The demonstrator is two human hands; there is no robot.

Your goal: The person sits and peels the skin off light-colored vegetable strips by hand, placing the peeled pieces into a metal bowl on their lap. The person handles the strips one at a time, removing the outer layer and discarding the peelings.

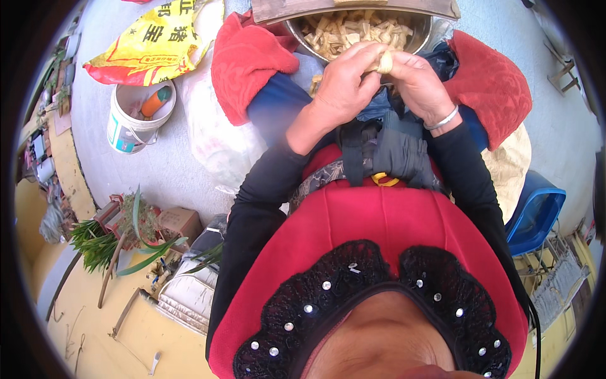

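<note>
Both my hands meet in front of a metal basin, over my lap. Between the fingertips is a small pale yellow strip, looped or folded; its exact kind is hard to tell. My left hand pinches it from the left, fingers bent. My right hand, with a light bangle at the wrist, closes on it from the right. Inside the basin lie many pale yellow-brown pieces that look like folded strips. A wooden board rests across the basin's far side.
Red cloths cover both my knees. To the left stand a white bucket holding an orange-and-green object and a yellow-and-red printed sack. A blue plastic stool or tub is at my right. Plants and a cardboard box sit lower left.
</note>
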